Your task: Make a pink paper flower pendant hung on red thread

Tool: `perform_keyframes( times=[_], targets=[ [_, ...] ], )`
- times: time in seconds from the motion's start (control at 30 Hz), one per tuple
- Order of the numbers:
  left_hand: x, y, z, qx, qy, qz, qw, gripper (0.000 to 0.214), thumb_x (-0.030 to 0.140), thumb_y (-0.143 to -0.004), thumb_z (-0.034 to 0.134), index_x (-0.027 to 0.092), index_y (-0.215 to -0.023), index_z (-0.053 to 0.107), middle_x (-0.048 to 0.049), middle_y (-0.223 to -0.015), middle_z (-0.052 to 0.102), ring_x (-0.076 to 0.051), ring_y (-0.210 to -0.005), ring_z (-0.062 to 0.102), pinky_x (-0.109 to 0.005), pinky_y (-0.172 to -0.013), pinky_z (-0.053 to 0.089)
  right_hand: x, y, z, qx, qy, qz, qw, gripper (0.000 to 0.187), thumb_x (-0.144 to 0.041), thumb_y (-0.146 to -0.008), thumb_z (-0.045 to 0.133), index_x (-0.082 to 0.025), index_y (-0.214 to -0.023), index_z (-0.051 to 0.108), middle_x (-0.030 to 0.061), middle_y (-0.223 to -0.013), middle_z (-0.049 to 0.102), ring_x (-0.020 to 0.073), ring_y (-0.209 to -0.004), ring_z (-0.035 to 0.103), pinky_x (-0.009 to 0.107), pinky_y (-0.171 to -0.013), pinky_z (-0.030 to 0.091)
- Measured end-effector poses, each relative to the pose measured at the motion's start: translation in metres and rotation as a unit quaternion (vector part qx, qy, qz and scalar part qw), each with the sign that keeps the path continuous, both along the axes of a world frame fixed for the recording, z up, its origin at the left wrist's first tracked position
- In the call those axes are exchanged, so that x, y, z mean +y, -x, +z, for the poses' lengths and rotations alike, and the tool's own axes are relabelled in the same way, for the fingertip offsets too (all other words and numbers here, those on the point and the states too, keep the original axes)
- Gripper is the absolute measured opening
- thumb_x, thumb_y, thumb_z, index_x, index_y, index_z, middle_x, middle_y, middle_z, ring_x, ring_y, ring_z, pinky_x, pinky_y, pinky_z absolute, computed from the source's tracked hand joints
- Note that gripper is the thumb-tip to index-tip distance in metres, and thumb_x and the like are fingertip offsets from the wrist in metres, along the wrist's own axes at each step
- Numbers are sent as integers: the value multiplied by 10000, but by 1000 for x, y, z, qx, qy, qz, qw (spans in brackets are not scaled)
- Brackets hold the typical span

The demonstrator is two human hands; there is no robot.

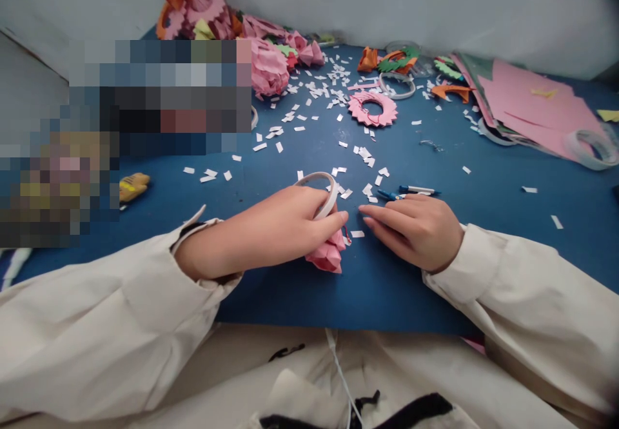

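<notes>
My left hand [285, 226] is closed, with a roll of double-sided tape [327, 198] standing on edge at its fingers. Beneath the same hand sits a pink folded-paper piece [326, 255], with a bit of red string at its right side; most of the fingers are hidden from above. To the right, my right hand [416, 228] rests low over the blue table, fingers stretched to the left and nothing seen in them. Just beyond its knuckles lie a white-and-dark pen [420, 190] and a blue pen-like item [387, 195]. A small white paper scrap [357, 234] lies between the hands.
White scraps are strewn over the blue table [290, 300]. A pink folded-paper ring [372, 108] and another tape roll [397, 85] lie farther back. Pink paper sheets [536, 103] with a tape roll [590, 149] are at right. Pink paper pieces [265, 68] are heaped at back left.
</notes>
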State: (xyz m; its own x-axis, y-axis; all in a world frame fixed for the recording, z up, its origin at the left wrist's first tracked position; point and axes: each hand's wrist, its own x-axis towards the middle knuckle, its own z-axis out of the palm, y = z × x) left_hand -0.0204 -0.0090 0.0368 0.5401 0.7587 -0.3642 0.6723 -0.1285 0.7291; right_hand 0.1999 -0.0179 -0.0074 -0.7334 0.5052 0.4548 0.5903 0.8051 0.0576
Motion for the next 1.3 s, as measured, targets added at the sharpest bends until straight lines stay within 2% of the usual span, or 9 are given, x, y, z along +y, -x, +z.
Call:
perform_keyframes(
  times=[0.23,0.37,0.43,0.57,0.9,1.03,1.1,1.17,1.3],
  targets=[
    [-2,0,2,-17,74,-63,995,326,259,-831,406,201,-595,623,37,-529,654,-101,-552,615,-160,-563,438,-8,7,4,6,51,90,995,233,-321,-870,522,-126,-911,645,8,-622,611,103,-521,500,250,-512,351],
    [-2,1,0,26,29,-86,996,319,303,-821,445,199,-561,599,40,-449,604,-95,-473,571,-164,-484,396,-8,8,3,-1,55,92,994,207,-292,-869,526,-131,-909,648,9,-630,616,109,-529,496,252,-518,347],
    [-1,1,0,39,23,-85,995,329,332,-824,441,194,-565,590,32,-446,599,-99,-453,566,-169,-451,386,-8,8,3,-4,52,91,994,201,-281,-873,518,-133,-908,648,8,-628,613,109,-525,487,252,-517,345],
    [-2,0,0,36,80,-65,994,323,336,-837,403,188,-597,562,19,-477,631,-109,-448,598,-168,-454,431,-7,7,3,-5,48,90,995,186,-257,-875,512,-133,-904,647,5,-620,607,107,-519,476,252,-519,347],
    [-1,1,-3,27,93,-47,994,186,371,-818,454,208,-730,454,47,-557,632,-119,-498,619,-186,-461,443,-7,7,2,-8,36,94,995,170,-231,-872,509,-124,-891,640,5,-610,603,103,-511,475,253,-509,349],
    [0,-2,4,-14,26,-10,999,318,363,-838,428,175,-582,405,44,-529,489,-83,-525,474,-197,-495,358,-7,6,4,-2,25,92,995,170,-229,-878,498,-127,-864,633,5,-607,611,92,-501,481,245,-506,352],
    [1,-3,7,-55,27,27,998,352,350,-842,425,168,-551,347,36,-523,374,-76,-505,363,-213,-467,291,-7,6,4,1,20,90,996,165,-222,-877,498,-124,-869,630,4,-599,607,90,-499,483,245,-501,351],
    [2,-2,9,-130,79,46,987,319,291,-838,411,171,-560,310,33,-532,295,-74,-486,277,-227,-448,241,-6,5,5,7,18,90,996,158,-207,-870,501,-113,-886,626,5,-589,594,92,-497,479,245,-494,352],
    [3,1,10,-253,198,1,947,218,161,-757,401,168,-559,309,27,-522,245,-73,-476,207,-245,-450,181,-8,3,7,21,14,72,997,172,-174,-852,507,-108,-982,598,3,-596,583,98,-494,462,244,-495,365]
  ],
)
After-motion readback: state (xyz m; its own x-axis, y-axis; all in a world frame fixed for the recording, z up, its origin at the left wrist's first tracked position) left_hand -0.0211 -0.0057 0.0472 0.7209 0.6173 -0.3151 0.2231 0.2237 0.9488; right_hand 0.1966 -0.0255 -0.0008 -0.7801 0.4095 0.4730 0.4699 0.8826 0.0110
